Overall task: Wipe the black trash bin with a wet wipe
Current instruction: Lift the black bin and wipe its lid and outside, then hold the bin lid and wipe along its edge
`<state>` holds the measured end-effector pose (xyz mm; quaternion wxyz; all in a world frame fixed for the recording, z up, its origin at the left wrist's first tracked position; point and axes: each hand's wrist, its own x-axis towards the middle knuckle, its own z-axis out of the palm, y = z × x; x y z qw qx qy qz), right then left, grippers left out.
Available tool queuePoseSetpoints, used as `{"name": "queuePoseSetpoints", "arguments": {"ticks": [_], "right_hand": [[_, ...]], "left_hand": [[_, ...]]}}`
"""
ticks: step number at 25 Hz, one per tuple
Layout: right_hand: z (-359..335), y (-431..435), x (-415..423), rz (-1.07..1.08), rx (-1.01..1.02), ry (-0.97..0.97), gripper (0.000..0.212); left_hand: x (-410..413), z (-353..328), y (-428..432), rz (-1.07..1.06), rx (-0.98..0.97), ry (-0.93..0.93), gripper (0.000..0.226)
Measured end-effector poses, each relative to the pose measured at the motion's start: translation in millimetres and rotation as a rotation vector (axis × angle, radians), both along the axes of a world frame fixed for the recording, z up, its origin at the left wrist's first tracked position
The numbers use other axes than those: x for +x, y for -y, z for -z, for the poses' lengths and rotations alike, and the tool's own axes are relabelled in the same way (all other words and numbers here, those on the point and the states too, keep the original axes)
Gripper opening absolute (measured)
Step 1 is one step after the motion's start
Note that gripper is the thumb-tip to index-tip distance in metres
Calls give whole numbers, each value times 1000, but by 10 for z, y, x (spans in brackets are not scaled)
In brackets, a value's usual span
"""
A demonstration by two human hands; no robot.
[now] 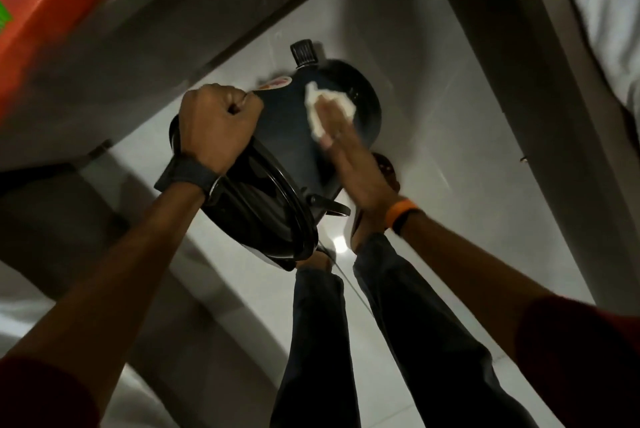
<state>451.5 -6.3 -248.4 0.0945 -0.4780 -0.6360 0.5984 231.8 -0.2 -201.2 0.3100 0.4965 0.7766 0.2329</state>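
Observation:
The black trash bin is tilted above the white floor, its lid end toward me and its foot pedal pointing away. My left hand is clenched in a fist on the bin's upper rim, holding it tipped. My right hand, blurred by motion, lies flat against the bin's side and presses a crumpled white wet wipe onto it. A small round sticker shows on the bin beside my left hand.
My two legs in dark trousers stand on the white tiled floor below the bin. A grey ledge or table underside runs along the left. An orange object sits at top left, white fabric at top right.

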Motion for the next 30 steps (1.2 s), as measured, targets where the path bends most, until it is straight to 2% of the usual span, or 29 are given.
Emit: {"name": "queuePoseSetpoints", "arguments": {"ticks": [2,3,5,8,9,10,12,13,15,17,19,21,22,24,25,26,28,30], "right_hand": [[215,-492,69,153,-148,219,53],[256,-619,75,154,-180,290,54],[152,-513,45,65,-113,241,56],[-197,143,42,-202,154,-106,56],[-187,188,58,-279,211,-156,55],[-130,90,26,-272,233,-144,53],[84,-303,-34,-33,119,62,50],[215,-524,-48,105,18,175,49],[443,-788,-38,264,-234,302,51],[539,-710,-75,390,-424,289,46],[523,-448,-117,619,-535,261,26],[511,-238,5,754,-639,279,31],[436,-140,55,781,-709,302,29],[320,57,85,893,-741,302,18],[250,143,87,977,-734,233,9],[102,201,78,1032,-725,194,8],[-143,240,115,1061,-670,164,15],[-357,150,159,1050,-557,95,9]], "left_hand": [[1,45,-2,-52,10,37,47],[0,49,-37,-74,8,41,46],[-30,50,-125,-111,-4,31,44],[-76,70,-163,-119,-29,5,42],[-86,63,-163,-118,-40,-4,42],[-101,54,-162,-117,-49,-11,42],[-89,0,-198,-66,-38,-22,41],[-36,-44,-228,-5,-8,-53,40],[176,-136,-335,246,50,-232,36],[373,-238,-375,577,97,-502,32],[498,-298,-293,933,224,-705,31],[641,-311,-169,1200,359,-759,30],[700,-291,-105,1260,401,-746,27],[758,-207,18,1173,381,-729,27],[766,-169,85,1016,301,-721,41],[770,-141,164,823,190,-689,60],[786,-123,336,484,26,-592,91],[806,-105,524,399,-18,-567,106]]}}
